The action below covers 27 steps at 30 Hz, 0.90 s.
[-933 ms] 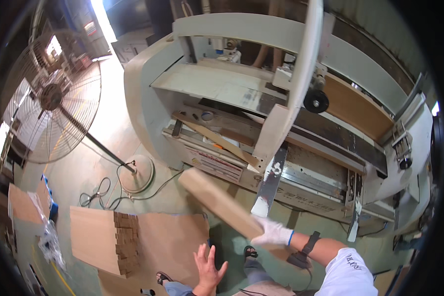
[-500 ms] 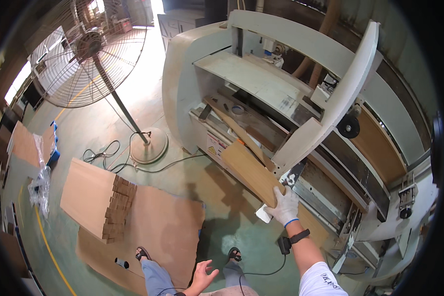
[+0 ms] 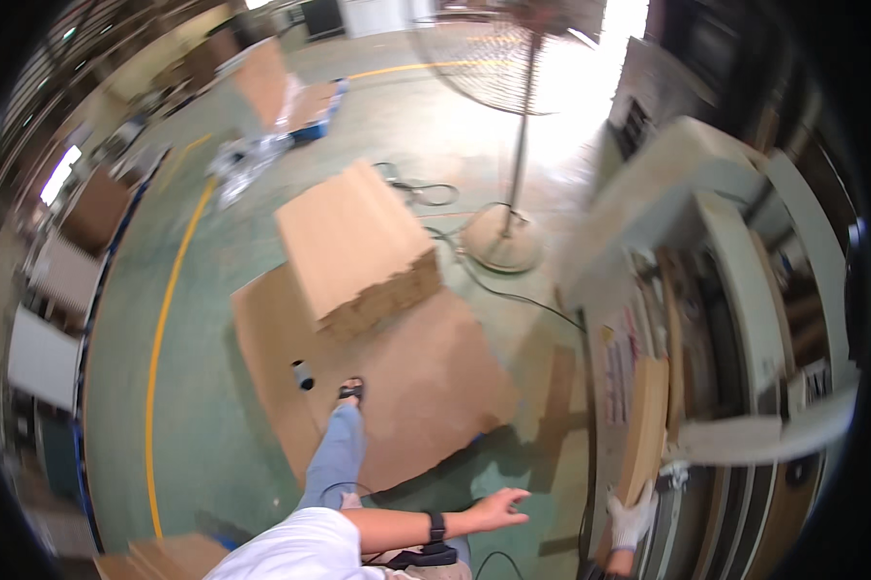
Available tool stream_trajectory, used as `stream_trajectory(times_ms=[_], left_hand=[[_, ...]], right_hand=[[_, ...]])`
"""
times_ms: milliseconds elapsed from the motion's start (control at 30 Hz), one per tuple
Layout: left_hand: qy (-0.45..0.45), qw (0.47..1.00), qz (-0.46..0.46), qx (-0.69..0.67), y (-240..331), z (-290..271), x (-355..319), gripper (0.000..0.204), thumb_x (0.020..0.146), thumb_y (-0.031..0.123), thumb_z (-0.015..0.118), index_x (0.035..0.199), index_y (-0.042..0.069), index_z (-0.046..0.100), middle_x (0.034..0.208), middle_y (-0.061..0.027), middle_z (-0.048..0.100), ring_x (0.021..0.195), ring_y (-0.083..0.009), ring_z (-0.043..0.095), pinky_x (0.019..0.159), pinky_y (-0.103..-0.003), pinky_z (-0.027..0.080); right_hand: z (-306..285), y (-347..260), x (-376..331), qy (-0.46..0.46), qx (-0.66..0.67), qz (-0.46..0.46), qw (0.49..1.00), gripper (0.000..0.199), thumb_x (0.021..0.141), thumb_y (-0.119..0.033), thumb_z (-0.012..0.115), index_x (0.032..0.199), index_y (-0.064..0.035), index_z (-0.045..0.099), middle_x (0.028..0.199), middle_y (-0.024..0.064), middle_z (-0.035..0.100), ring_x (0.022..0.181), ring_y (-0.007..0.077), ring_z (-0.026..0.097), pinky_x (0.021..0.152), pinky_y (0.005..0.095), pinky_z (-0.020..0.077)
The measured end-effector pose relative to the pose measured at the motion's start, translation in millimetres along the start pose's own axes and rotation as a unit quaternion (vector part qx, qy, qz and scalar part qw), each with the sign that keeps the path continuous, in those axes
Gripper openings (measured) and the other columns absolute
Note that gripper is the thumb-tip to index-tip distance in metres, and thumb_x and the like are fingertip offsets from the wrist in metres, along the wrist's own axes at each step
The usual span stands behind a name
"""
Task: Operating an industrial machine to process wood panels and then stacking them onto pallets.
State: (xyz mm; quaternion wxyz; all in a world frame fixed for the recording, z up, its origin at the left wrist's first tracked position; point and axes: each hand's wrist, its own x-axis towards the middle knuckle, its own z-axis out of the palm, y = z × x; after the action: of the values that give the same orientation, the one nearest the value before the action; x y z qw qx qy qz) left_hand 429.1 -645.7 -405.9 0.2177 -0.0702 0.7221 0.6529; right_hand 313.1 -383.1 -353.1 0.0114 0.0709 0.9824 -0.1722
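While the view had swung well round to the left since half a second before, the gloved right hand point(image 3: 632, 519) kept its grip on the lower end of the stack of flat cardboard sheets point(image 3: 642, 427), which now stood nearly upright and rose from that hand against the front of the grey machine point(image 3: 735, 290), instead of slanting across the frame as it had earlier. The bare left hand point(image 3: 498, 508), wearing a dark wristband, reached out open-fingered and empty, just left of the gloved hand and apart from it. Beyond the left hand, a large cardboard sheet point(image 3: 426, 387) lay on the green floor with a thick pile of folded cartons point(image 3: 358, 246) resting on it, and farther off stood the pedestal fan point(image 3: 515, 135).
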Motion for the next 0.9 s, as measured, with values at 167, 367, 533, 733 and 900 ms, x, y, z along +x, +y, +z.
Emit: stream_trajectory(times_ms=[167,367,533,733,900], left_hand=[[-0.044,0.996,-0.038,-0.073,-4.4,-28.7,3.7,0.079,0.068,0.038,0.066,0.128,0.004,0.026,0.118,-0.0179,0.043,0.094,-0.0242,0.054,0.078,-0.032,0.045],[0.084,0.974,0.061,-0.2,7.7,-129.9,-45.6,0.1,0.067,0.04,0.067,0.134,0.007,0.001,0.13,-0.0186,0.026,0.116,-0.0273,0.035,0.094,-0.036,0.033],[0.369,0.843,0.127,-0.371,-22.3,-256.3,-59.4,0.093,0.067,0.033,0.07,0.133,0.007,0.011,0.123,-0.0079,0.035,0.109,-0.0177,0.038,0.092,-0.029,0.032],[0.52,0.79,0.114,-0.304,-102.7,-473.9,-105.3,0.078,0.068,0.03,0.068,0.129,0.004,0.026,0.115,-0.0091,0.043,0.103,-0.0149,0.041,0.087,-0.028,0.035],[0.516,0.751,0.018,-0.412,-212.2,-642.8,-135.7,0.067,0.067,0.037,0.067,0.116,0.002,0.039,0.106,-0.0113,0.049,0.097,-0.0196,0.047,0.082,-0.031,0.04]], right_hand=[[48.9,-83.6,-47.5,-0.2,0.286,-0.081,0.934,0.051,0.073,-0.014,0.051,0.12,-0.003,0.035,0.11,0.0124,0.047,0.101,0.0257,0.046,0.082,0.0354,0.041],[97.5,-286.3,-65.9,-0.409,0.421,-0.098,0.803,0.072,0.064,-0.008,0.055,0.128,0.0013,0.023,0.118,0.0133,0.041,0.106,0.0213,0.043,0.089,0.0298,0.0355],[133.1,-483.0,-85.4,-0.513,0.42,-0.2,0.721,0.071,0.069,-0.011,0.053,0.13,0.0015,0.017,0.125,0.0172,0.034,0.114,0.0239,0.037,0.093,0.0298,0.0316],[255.2,-639.6,-93.1,-0.473,0.269,-0.434,0.718,0.072,0.077,-0.025,0.053,0.131,0.0006,0.014,0.131,0.0209,0.027,0.12,0.0294,0.031,0.098,0.0331,0.0247],[371.5,-711.6,-75.9,-0.379,0.215,-0.383,0.815,0.06,0.075,-0.027,0.058,0.122,0.0017,0.034,0.122,0.0206,0.039,0.117,0.0299,0.034,0.097,0.0348,0.0276]])
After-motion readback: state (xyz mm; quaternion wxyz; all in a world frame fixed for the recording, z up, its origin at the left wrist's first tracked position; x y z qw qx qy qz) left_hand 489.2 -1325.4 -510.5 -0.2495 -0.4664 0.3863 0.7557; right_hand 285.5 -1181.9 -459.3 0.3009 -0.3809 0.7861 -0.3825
